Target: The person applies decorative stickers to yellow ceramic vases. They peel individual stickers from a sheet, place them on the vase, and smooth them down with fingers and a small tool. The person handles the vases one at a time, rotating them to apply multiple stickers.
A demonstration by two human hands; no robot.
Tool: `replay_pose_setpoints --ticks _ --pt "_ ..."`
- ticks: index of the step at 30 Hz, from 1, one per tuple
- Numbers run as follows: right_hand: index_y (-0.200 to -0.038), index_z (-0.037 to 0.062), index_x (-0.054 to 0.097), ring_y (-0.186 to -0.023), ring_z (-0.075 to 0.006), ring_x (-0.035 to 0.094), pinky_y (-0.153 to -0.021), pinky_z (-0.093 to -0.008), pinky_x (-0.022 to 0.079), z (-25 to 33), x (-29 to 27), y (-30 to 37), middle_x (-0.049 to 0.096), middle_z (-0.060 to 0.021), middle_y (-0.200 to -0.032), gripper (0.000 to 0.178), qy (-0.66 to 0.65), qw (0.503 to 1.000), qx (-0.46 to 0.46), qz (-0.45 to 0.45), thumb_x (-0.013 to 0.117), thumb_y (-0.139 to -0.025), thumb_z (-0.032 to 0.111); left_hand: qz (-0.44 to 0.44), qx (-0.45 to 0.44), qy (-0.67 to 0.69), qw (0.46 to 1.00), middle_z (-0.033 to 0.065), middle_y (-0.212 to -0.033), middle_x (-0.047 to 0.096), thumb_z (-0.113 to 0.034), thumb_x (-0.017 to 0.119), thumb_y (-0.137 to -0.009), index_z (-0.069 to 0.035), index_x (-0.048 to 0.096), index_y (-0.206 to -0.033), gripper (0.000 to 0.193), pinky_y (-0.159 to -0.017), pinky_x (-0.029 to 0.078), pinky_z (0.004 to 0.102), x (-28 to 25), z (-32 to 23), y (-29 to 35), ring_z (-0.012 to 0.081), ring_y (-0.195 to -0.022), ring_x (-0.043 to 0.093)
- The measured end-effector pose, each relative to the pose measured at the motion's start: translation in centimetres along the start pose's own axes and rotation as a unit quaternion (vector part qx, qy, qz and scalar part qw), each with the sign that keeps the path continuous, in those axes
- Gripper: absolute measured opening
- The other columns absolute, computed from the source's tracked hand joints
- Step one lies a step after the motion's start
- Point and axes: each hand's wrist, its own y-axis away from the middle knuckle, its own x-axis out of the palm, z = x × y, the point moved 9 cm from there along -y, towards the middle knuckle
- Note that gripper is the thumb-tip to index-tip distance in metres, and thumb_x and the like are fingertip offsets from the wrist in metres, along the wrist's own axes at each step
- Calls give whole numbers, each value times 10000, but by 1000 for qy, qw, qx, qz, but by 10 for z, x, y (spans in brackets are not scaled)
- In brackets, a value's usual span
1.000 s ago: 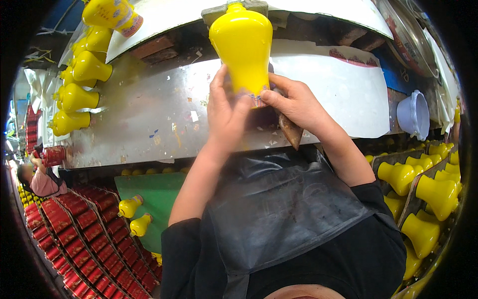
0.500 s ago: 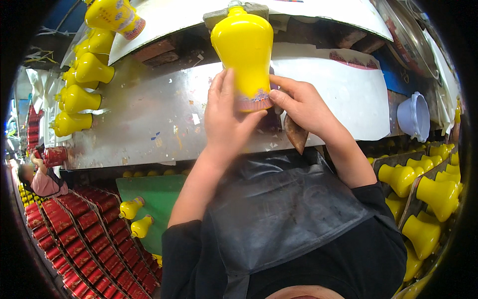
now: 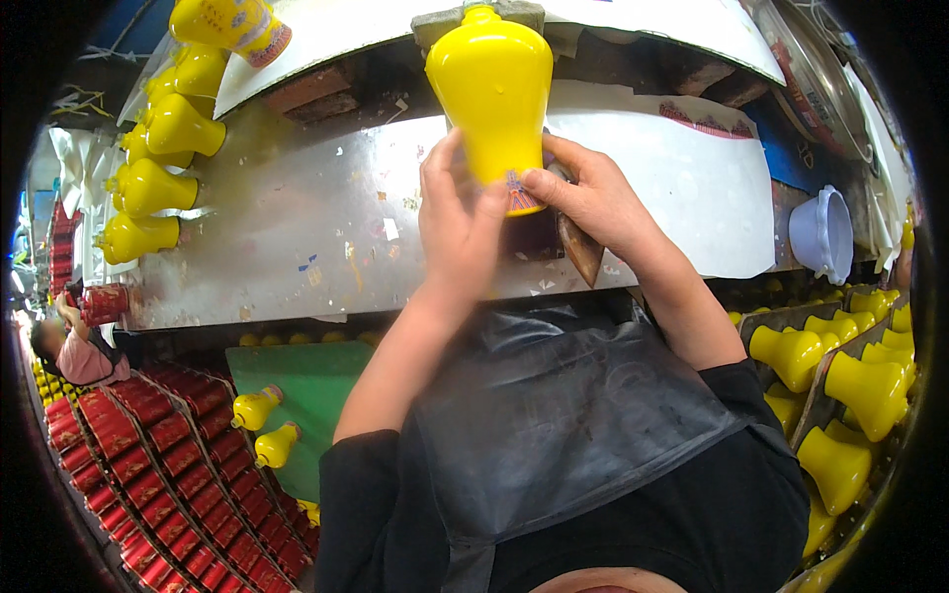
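Observation:
A glossy yellow vase (image 3: 494,89) lies with its neck away from me and its narrow foot toward me. Its neck end is against a grey block (image 3: 430,30). Round the foot runs a pink-and-blue patterned band (image 3: 522,196), partly covered by my fingers. My left hand (image 3: 457,212), slightly blurred, is closed round the left side of the foot, thumb across the band. On the right side, my right hand (image 3: 593,198) grips the foot with its thumb on the band's edge. A brown pointed tool (image 3: 581,249) sticks out below my right palm; whether I hold it cannot be told.
Several yellow vases (image 3: 148,188) line the metal table (image 3: 297,217) at left. White paper (image 3: 652,198) and a pale blue basin (image 3: 822,235) are at right. Racks of yellow vases (image 3: 840,465) stand lower right, red cylinders (image 3: 148,445) lower left. A person (image 3: 79,346) works far left.
My left thumb has moved up from below the foot onto the patterned band. The vase sits slightly farther right in view, and less of its band shows.

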Motion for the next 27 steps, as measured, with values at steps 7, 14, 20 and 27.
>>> replay_pose_setpoints --ticks 7,14,20,27 --pt "-1400 -27 585 -1102 -220 677 -989 -354 517 -6 0 -1 708 -174 -1208 561 -100 995 11 -10 645 -995 357 5 26 1 1000 173 -1403 517 -210 571 -1053 -4 351 -1532 566 -1107 422 389 -3 0 -2 245 -1261 538" --pt "-1486 -19 517 -1214 -210 622 -1064 -339 476 -4 4 -2 666 -144 -1325 555 14 1000 -11 24 595 -1062 331 14 41 -72 996 134 -1351 531 -213 549 -1069 -35 334 -1557 562 -1073 429 349 -1 4 3 182 -1186 536" --pt "-1505 -33 484 -1257 -210 594 -1089 -342 459 -8 3 0 639 -154 -1368 598 -77 997 -6 12 621 -1046 325 1 -21 58 998 197 -1428 508 -221 635 -994 21 395 -1506 615 -1130 401 427 -4 10 2 304 -1308 529" --pt "-1484 -16 509 -1185 -224 638 -1035 -355 493 -6 3 3 673 -181 -1287 605 -37 999 -33 -6 638 -993 312 18 -2 42 999 187 -1425 511 -194 643 -986 20 401 -1508 614 -1100 439 409 -4 6 2 286 -1283 554"
